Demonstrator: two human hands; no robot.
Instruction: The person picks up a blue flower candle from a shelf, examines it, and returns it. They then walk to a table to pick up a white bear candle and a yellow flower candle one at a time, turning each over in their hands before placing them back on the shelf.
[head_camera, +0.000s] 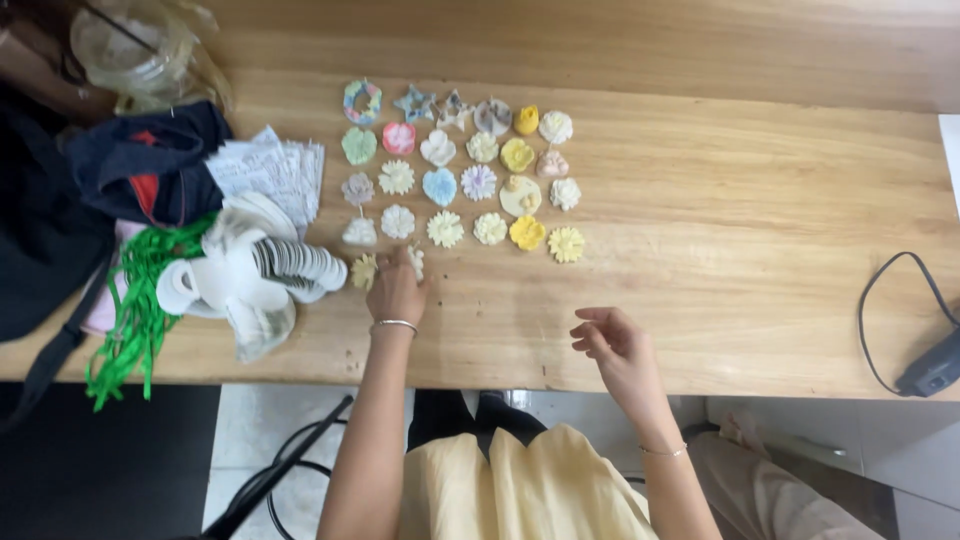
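Note:
Several small pastel flower, star and heart shaped pieces (460, 170) lie in neat rows on the wooden table (760, 220). My left hand (396, 288) rests at the near left end of the rows, fingers on a pale flower piece (415, 260), with a yellowish flower piece (363, 270) just to its left. My right hand (612, 343) hovers near the table's front edge, fingers loosely curled and apart, holding nothing. A bracelet circles each wrist.
A stack of white round discs (295, 262), white wrapping, green ribbon strips (135, 300), printed paper sheets (270, 165), dark cloth (150, 160) and a clear bag (140, 50) crowd the left. A black cable and device (925, 365) lie at right.

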